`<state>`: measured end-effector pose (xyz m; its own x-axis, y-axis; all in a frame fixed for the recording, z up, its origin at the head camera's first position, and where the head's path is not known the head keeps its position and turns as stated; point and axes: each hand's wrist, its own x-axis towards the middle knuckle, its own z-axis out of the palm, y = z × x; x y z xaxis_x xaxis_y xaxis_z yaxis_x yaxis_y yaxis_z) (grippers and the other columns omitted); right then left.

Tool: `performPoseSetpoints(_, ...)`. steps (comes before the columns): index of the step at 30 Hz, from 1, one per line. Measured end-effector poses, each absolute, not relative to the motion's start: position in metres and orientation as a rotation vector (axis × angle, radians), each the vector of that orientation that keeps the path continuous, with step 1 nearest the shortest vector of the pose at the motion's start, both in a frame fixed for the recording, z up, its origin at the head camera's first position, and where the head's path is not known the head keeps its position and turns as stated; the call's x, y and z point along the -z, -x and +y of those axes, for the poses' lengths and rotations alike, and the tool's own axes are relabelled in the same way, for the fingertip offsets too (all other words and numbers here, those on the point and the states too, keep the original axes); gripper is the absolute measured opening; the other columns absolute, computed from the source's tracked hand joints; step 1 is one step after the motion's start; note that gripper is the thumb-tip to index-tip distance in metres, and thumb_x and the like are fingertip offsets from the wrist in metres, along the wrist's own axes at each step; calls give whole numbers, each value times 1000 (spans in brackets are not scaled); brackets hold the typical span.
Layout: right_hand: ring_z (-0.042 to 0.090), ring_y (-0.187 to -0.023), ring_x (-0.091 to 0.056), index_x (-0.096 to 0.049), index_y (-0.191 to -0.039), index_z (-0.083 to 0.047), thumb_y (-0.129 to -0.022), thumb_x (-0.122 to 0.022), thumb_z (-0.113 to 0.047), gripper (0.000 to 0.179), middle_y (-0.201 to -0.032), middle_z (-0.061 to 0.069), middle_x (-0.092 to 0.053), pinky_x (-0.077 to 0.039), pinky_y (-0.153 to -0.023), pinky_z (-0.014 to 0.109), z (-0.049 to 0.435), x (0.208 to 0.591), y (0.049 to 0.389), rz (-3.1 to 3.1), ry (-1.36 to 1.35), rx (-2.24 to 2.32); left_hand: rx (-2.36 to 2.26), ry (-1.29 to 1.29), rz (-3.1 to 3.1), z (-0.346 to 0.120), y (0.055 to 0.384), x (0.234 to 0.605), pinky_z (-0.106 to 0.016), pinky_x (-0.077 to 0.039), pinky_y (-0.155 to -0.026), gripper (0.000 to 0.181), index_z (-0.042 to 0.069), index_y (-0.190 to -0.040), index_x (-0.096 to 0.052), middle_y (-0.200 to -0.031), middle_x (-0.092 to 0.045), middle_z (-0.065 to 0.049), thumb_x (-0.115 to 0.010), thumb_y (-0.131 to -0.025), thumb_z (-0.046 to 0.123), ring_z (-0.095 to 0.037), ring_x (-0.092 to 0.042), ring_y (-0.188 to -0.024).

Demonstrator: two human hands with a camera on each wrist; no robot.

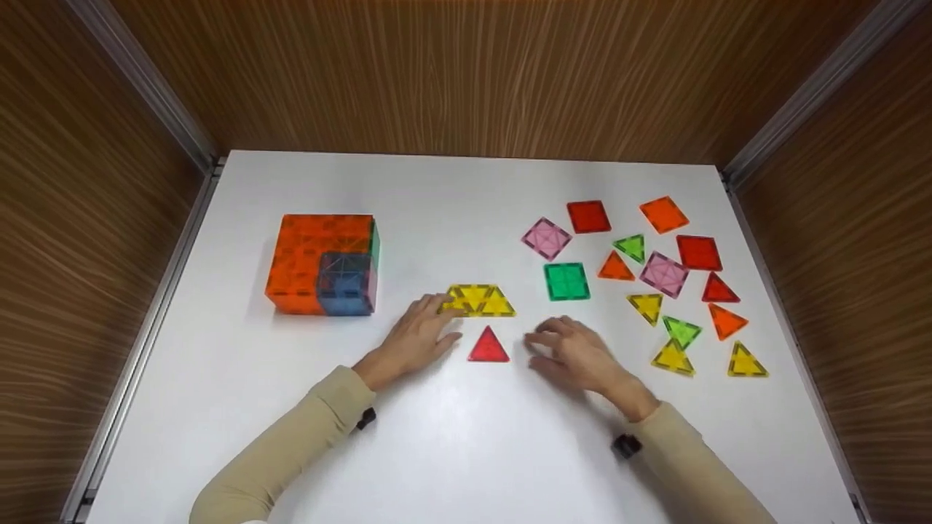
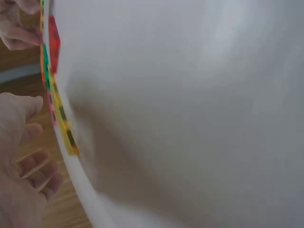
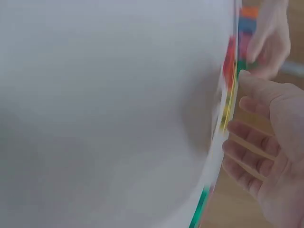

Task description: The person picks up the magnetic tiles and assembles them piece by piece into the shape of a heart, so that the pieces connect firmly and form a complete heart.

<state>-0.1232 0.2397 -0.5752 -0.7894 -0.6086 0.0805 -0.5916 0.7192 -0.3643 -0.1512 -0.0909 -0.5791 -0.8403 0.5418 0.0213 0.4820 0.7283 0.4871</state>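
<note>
Yellow triangle tiles (image 1: 480, 300) lie edge to edge in a trapezoid at mid-table. Over its left end reach the fingertips of my left hand (image 1: 415, 338), the fingers loosely extended. A red triangle tile (image 1: 488, 346) lies flat just below the trapezoid, between both hands. To its right is my right hand (image 1: 579, 356), fingers slightly bent and nothing held in them. In the left wrist view, my left hand (image 2: 23, 166) shows relaxed, spread fingers beside the yellow tiles (image 2: 61, 114). The right wrist view has my right hand (image 3: 280, 137) with its fingers loosely bent and apart.
On the left stands an orange tile cube (image 1: 320, 240) with a blue section (image 1: 346, 298) at its front right corner. Scattered right are a green square (image 1: 566, 282), pink squares (image 1: 547, 238), red squares (image 1: 589, 217), an orange square (image 1: 664, 215) and several triangles (image 1: 673, 358). Wooden panels (image 1: 466, 80) enclose the table.
</note>
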Motion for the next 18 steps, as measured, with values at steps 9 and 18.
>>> performPoseSetpoints(9, 36, -124, -61, -70, -137, -11, -96, -79, -25, 44, -136, 16, -66, -54, -104, 59, 345, 572, 95, 3024, 417, 622, -606, -1087, 2689, -62, 131, 583, -46, -43, -122, 47, 13, -148, -62, -156, -55, -11, -66, -105, 33, -29, -50, -142)
performPoseSetpoints(18, 44, -120, -57, -74, -130, -10, -91, -83, -21, 42, -134, 22, -64, -52, -97, 64, 409, 573, 68, 3125, 212, 466, -551, -1213, 2700, -51, 130, 588, -43, -48, -115, 37, 17, -140, -69, -153, -58, -10, -65, -106, 30, -28, -55, -134)
